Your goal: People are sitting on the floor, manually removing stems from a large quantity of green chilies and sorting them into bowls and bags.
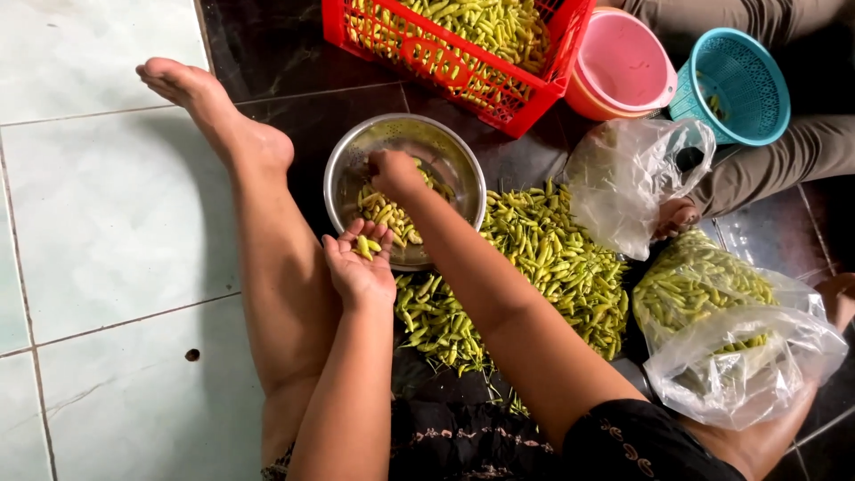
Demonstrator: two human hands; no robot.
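I log the loose chilli heap [543, 258] just right of the steel bowl [463, 169]. Right hand [394, 171] reaches into the bowl, fingers curled; whether clamped, I cannot tell. Left hand [361, 267] at the bowl's near rim, palm open, cupping green chillies [367, 247].

floor: pale tiles [98, 205] left | dark glossy tiles [285, 36] right

Red crate [499, 85], pink bucket [623, 62], teal basket [744, 85], plastic bags [748, 356]
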